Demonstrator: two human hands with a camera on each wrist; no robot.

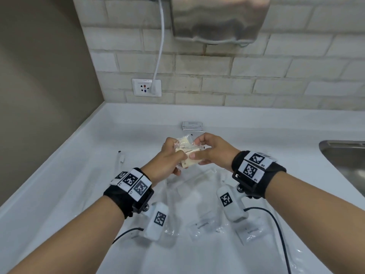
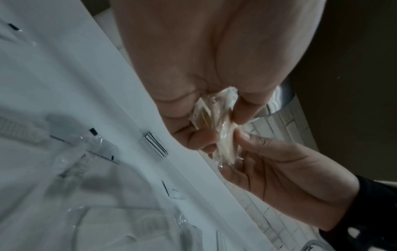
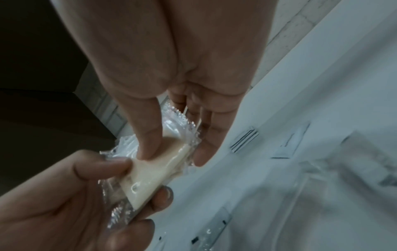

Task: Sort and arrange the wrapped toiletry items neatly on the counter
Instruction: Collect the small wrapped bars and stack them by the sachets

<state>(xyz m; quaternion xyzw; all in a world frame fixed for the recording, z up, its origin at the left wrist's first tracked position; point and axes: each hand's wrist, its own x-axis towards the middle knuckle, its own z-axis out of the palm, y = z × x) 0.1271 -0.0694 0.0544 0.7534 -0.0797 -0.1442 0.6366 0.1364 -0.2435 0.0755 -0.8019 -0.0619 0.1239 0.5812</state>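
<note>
Here the cream soap bars [image 1: 188, 155], each sealed in its own clear crinkled wrapper, are held above the white counter [image 1: 79, 155] between both hands. The left hand [image 1: 169, 157] pinches one end, thumb on top and fingers curled beneath; the right hand [image 1: 212, 151] pinches the other end, its thumb pressing the top face and its fingers tucked under. From the head view, two wrapped bars seem stacked, one tilted behind the other, though how many there are I cannot tell for sure. The right wrist view shows the thumb [image 3: 148, 135] lying flat on the pale bar and the plastic seam bunched beside it, which the head view hides. The left wrist view shows the wrapper's twisted end squeezed between fingertips [image 2: 247, 108]. Farther back on the counter lies a small stack of flat sachets [image 1: 192, 125], and clear packets [image 1: 201, 226] lie below the wrists.
</note>
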